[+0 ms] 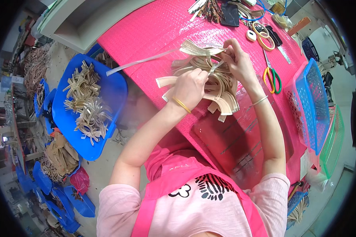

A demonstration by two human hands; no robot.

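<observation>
A bundle of beige and gold fabric strips (222, 87) lies on the pink-covered table, its loose ends fanning out. Around its middle passes a narrow translucent tie (213, 68), stretched between my two hands. My left hand (191, 83) is closed at the near-left side of the bundle, fingertips pinched at one end of the tie. On the far right side, my right hand (237, 61) pinches the tie's other end with bent fingers. Another long translucent strip (142, 62) stretches left across the table. The exact fingertip grip is partly hidden.
Left of the table, a blue bin (120, 89) holds several strip bundles. To the right lie green-and-yellow-handled scissors (271, 79), tape rolls (266, 41) and stacked plastic baskets (311, 106). A dark phone (230, 15) rests at the far edge.
</observation>
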